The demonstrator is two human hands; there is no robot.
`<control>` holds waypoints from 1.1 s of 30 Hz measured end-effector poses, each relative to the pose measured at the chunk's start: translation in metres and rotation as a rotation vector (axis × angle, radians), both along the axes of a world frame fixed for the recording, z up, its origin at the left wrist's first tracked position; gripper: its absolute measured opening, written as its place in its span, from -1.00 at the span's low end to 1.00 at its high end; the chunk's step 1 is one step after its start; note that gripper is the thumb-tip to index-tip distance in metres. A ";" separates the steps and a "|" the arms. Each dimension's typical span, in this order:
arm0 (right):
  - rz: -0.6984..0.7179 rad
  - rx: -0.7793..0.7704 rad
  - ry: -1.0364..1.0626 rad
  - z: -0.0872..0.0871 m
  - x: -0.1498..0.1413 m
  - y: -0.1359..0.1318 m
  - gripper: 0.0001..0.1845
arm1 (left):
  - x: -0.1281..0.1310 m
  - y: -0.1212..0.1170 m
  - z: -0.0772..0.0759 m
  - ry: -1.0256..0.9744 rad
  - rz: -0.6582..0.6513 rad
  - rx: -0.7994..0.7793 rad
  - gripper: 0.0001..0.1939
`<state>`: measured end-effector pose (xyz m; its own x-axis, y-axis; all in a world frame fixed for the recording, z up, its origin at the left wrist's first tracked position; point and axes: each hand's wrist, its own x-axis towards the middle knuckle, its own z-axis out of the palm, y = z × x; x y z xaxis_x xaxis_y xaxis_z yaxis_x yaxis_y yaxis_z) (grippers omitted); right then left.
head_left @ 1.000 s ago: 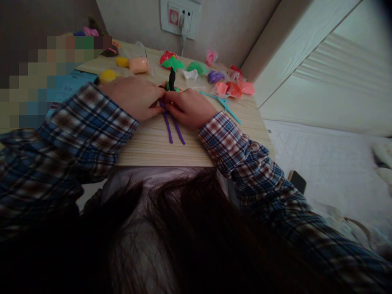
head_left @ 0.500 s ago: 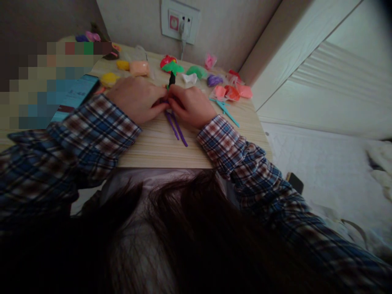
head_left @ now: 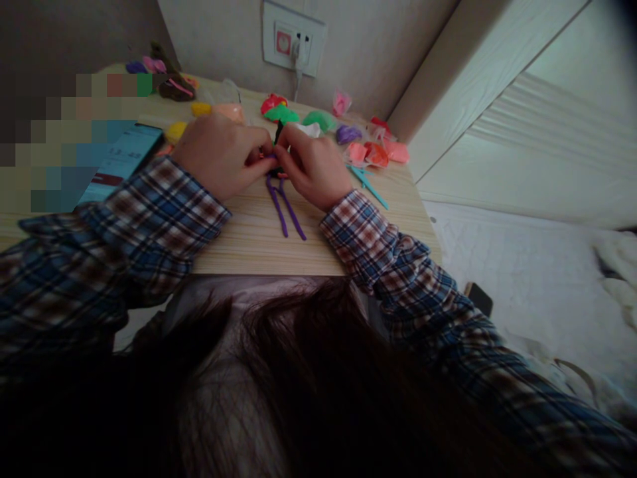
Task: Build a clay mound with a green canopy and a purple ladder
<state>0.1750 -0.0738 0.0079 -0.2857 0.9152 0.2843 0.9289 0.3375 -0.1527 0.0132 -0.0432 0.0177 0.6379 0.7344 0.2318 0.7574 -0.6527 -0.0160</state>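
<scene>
My left hand (head_left: 219, 156) and my right hand (head_left: 311, 166) meet fingertip to fingertip over the table, both closed in a pinch. A bit of purple clay shows between the fingertips. Below them, a thin purple clay strip (head_left: 294, 216) lies on the wood, its two long ends spread toward me. Just behind the fingers stands a dark piece (head_left: 279, 131), partly hidden by my right hand, with flat green clay (head_left: 282, 113) at its far end. Small dark and pink parts show under the fingertips, too covered to make out.
Bagged clay lumps line the back: peach (head_left: 229, 113), purple (head_left: 349, 134) and orange-red (head_left: 377, 154). A turquoise tool (head_left: 371, 186) lies right of my right hand. A phone (head_left: 122, 159) lies at the left. Behind the table is a wall socket (head_left: 293, 41) with a plug in it.
My fingers have shifted slightly and my left fingers have lifted a little. The near ends of the purple strip have moved, the left one reaching further toward me.
</scene>
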 end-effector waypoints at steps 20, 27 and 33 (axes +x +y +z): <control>0.027 0.123 0.108 -0.006 0.000 0.003 -0.77 | 0.001 0.012 -0.012 -0.293 -0.092 0.171 -0.63; 0.014 0.126 0.087 -0.005 -0.001 0.002 -0.79 | 0.001 0.013 -0.013 -0.326 -0.118 0.180 -0.70; 0.018 0.158 0.078 -0.006 0.000 0.004 -0.76 | 0.002 0.011 -0.011 -0.309 -0.097 0.184 -0.73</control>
<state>0.1747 -0.0701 0.0024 -0.2727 0.8525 0.4460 0.9100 0.3790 -0.1680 0.0156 -0.0321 0.0069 0.5818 0.6022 0.5466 0.6795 -0.7293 0.0802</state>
